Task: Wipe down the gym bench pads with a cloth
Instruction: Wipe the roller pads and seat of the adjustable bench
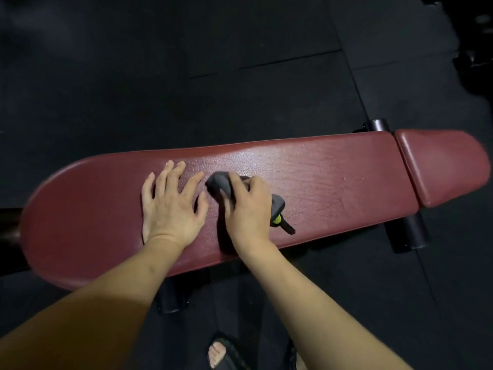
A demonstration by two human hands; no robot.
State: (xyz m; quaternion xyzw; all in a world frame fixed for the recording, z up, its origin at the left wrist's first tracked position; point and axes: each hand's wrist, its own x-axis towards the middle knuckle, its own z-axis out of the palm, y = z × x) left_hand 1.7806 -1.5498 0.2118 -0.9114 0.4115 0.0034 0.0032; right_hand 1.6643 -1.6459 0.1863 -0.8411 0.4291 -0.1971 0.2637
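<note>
A long dark-red bench pad [333, 177] lies across the view, with a shorter red seat pad [442, 166] at its right end. My left hand [170, 204] rests flat on the long pad with fingers spread. Just to its right, my right hand [248, 206] grips a bunched grey cloth [220, 184] and presses it onto the pad. Part of the cloth, with a yellow tag and a dark strap [278, 214], sticks out from under my right palm.
Black rubber floor tiles [160, 76] surround the bench. Dark frame tubes show under the pad at the right [410, 231] and at the front [173, 297]. A sandalled foot [221, 353] stands at the bottom edge.
</note>
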